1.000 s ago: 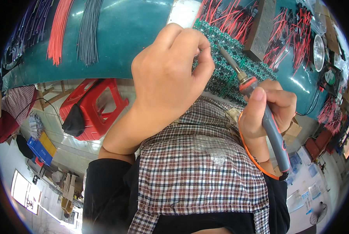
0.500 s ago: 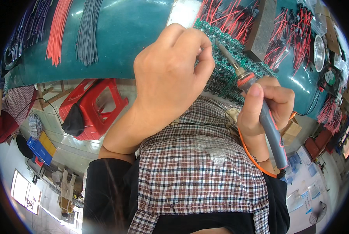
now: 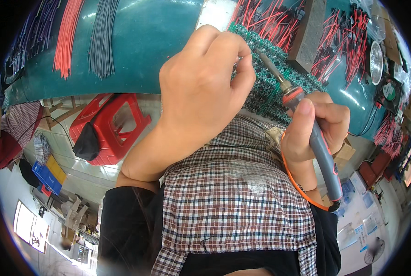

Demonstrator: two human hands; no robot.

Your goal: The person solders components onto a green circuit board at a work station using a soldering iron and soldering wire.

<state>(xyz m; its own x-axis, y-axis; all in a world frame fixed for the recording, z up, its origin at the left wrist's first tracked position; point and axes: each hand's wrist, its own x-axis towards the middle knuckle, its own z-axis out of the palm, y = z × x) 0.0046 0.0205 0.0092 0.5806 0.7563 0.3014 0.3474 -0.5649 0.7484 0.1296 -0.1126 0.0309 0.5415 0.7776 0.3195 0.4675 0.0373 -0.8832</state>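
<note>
My right hand (image 3: 302,131) grips a soldering iron (image 3: 324,158) with a grey and red handle and an orange cord (image 3: 290,174). The iron's metal tip slants up and left, close to the fingertips of my left hand (image 3: 201,83). Thumb and forefinger of that hand are pinched together; what they hold is too small and hidden to make out. Beneath and beyond both hands lies a dense block of small green circuit boards (image 3: 266,94), partly covered by my left hand.
The green tabletop (image 3: 141,46) carries bundles of red wires (image 3: 69,41) and grey wires (image 3: 104,41) at left. Red-black wire leads (image 3: 274,20) lie behind the boards, beside a dark metal bar (image 3: 308,37). A round metal dish (image 3: 376,63) stands at right, a red stool (image 3: 118,124) below the table's left.
The soldering iron and my right hand have shifted slightly right and down. My left hand has moved a little to the right, its fingers still pinched.
</note>
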